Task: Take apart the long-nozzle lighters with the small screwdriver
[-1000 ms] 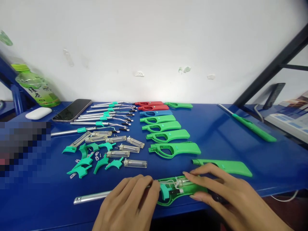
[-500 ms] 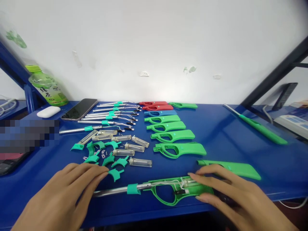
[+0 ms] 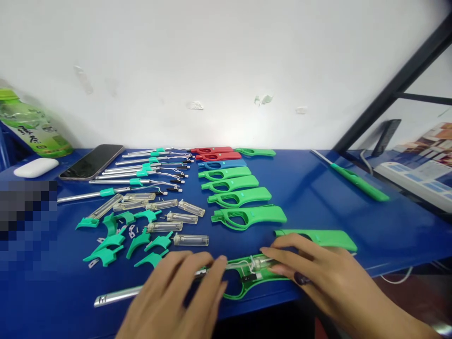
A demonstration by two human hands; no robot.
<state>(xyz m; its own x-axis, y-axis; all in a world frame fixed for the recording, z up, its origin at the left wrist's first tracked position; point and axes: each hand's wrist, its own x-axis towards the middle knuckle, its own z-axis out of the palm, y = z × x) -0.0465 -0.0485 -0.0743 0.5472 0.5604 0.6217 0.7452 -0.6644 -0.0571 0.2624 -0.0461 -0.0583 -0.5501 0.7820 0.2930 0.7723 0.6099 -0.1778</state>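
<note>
A half-built gas lighter lies along the front of the desk: an open green handle shell (image 3: 235,295), white wires, a black connector (image 3: 248,278) and a long metal tube (image 3: 118,296). My left hand (image 3: 176,292) is over the joint of tube and shell, its fingers apart and hiding the teal collar. My right hand (image 3: 318,275) grips the rear of the handle, fingers at the clear fuel tank (image 3: 260,262) inside it. Beyond that hand rests a green handle cover (image 3: 328,238). Left of the hands lie loose teal triggers (image 3: 106,255) and clear fuel tanks (image 3: 191,240).
Metal tubes with wires (image 3: 137,181) lie in a row behind, beside green handle shells (image 3: 252,215), red ones (image 3: 219,156) and a blue one (image 3: 222,165). A phone (image 3: 93,161), white case (image 3: 36,167) and bottle (image 3: 33,127) stand left. A lighter (image 3: 358,180) lies right.
My left hand has left the teal trigger and moved right, over the lighter's tube and shell. My right hand stays at the handle. The camera view has shifted right.
</note>
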